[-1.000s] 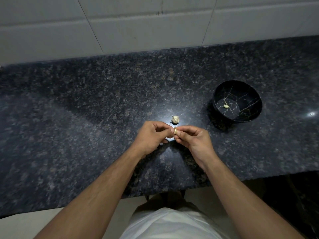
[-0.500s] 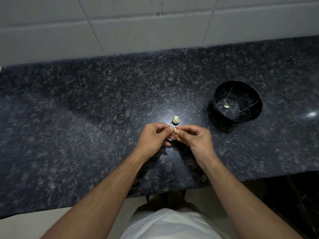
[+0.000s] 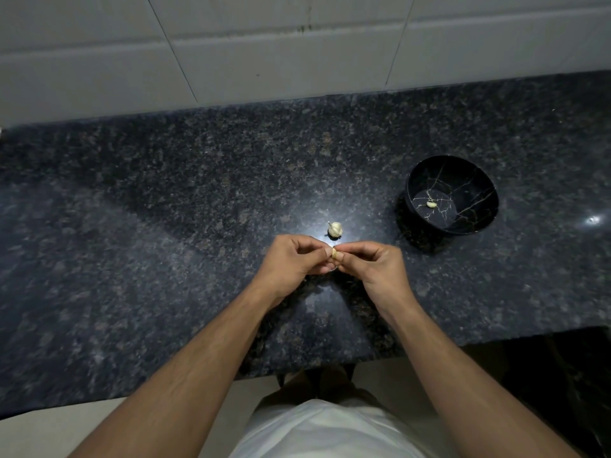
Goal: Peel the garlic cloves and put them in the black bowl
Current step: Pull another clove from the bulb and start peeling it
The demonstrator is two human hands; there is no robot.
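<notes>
Three garlic pieces: one clove point(image 3: 334, 253) pinched between left hand point(image 3: 291, 263) and right hand point(image 3: 375, 267), one garlic head point(image 3: 335, 229) on the counter point(image 3: 165, 209), one peeled clove point(image 3: 431, 204) in the black bowl point(image 3: 476, 223).

Clove point(image 3: 334, 253) pinched; 1 in bowl point(image 3: 482, 206).

Dim scene, one overhead light glaring off the granite countertop point(image 3: 165, 226) at centre; corners fall dark, wall tile lines bow with wide-angle distortion.

I see a dark speckled granite counter point(image 3: 165, 226) — on it a black bowl point(image 3: 476, 219) and, apart, a garlic piece point(image 3: 335, 229).
</notes>
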